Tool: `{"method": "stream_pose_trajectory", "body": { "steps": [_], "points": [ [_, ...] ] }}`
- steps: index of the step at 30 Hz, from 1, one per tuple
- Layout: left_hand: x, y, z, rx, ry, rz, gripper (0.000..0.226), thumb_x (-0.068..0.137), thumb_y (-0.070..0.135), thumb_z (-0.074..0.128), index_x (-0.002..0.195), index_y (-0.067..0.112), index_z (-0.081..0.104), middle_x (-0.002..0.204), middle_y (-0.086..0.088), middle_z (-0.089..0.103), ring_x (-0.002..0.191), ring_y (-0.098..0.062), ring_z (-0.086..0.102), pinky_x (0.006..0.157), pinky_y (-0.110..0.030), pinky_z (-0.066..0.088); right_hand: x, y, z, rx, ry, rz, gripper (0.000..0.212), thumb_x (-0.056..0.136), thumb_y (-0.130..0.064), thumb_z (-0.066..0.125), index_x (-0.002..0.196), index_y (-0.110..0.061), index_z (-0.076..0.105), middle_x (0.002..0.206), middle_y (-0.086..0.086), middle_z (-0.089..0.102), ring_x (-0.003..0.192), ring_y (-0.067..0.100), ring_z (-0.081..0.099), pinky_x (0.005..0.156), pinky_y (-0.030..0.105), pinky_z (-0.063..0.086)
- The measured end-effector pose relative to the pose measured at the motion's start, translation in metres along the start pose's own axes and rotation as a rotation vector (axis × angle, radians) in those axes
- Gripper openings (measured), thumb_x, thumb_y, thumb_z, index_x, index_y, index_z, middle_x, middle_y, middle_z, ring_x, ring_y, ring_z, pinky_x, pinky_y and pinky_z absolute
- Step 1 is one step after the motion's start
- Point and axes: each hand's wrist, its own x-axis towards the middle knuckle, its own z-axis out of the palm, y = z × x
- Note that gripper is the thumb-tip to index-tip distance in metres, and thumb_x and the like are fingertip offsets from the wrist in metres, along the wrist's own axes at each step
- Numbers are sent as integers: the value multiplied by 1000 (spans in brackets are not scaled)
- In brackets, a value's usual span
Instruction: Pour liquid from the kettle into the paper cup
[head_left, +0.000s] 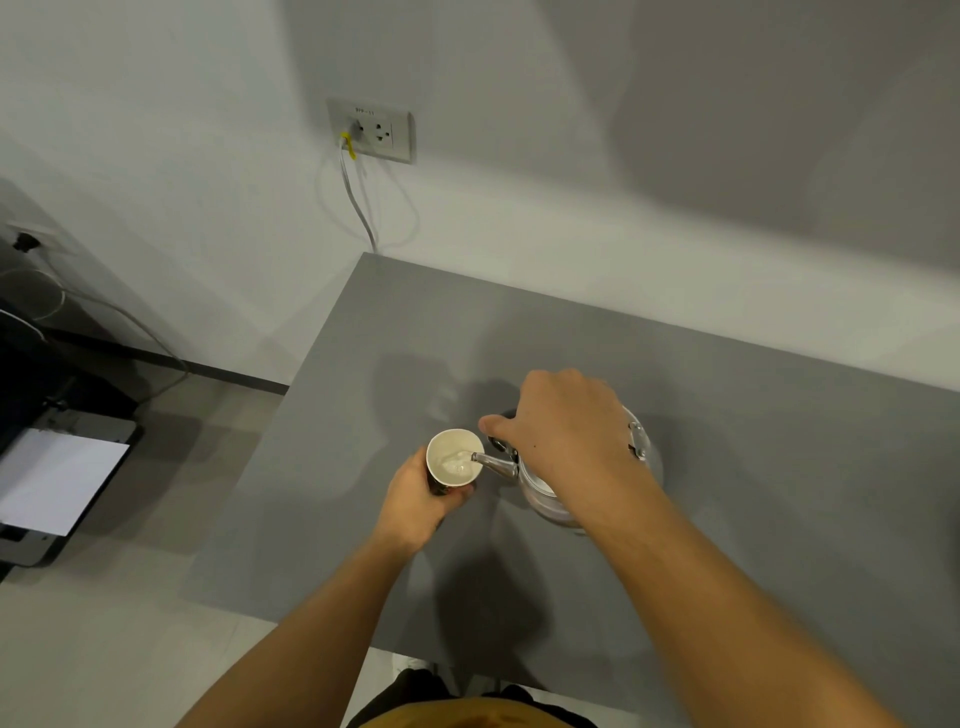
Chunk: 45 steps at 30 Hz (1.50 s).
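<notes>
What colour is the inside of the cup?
Creamy white inside the paper cup, seen from the head camera.

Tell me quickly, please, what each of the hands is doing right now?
Left hand: closed around the paper cup.
Right hand: closed on the kettle handle, spout tipped over the cup.

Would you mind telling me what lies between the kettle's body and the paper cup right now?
In the head view, only the kettle's spout spans that gap, running from the kettle to over the paper cup; grey table lies beneath.
</notes>
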Motion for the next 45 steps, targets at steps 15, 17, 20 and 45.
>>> {"method": "stream_pose_trajectory", "body": {
  "steps": [15,17,20,45],
  "points": [
    [1,-2,0,23,9,-6,58,77,22,91,130,27,66,114,3,79,105,-14,73,89,-33,57,7,-4,2,-28,-7,-19,50,80,-56,67,52,-22,44,51,-2,43,46,13,34,62,33,32],
    [1,-2,0,15,1,-11,59,78,21,91,130,26,66,114,2,79,103,-14,73,86,-30,55,8,-4,2,-32,-5,-28,50,80,-55,68,51,-22,43,51,-3,43,45,12,33,62,33,32],
    [1,0,0,16,9,-11,59,78,20,91,131,25,66,115,3,79,107,-14,73,88,-25,53,8,-5,2,-45,0,-42,51,81,-55,68,51,-22,42,50,-3,41,45,12,31,63,34,32],
    [2,-4,1,35,9,16,59,77,17,91,131,24,66,117,4,78,109,-13,73,89,-20,52,12,-12,0,-77,-7,-71,48,80,-48,69,53,-21,41,51,-4,42,48,17,38,62,32,29]
  ]
}}
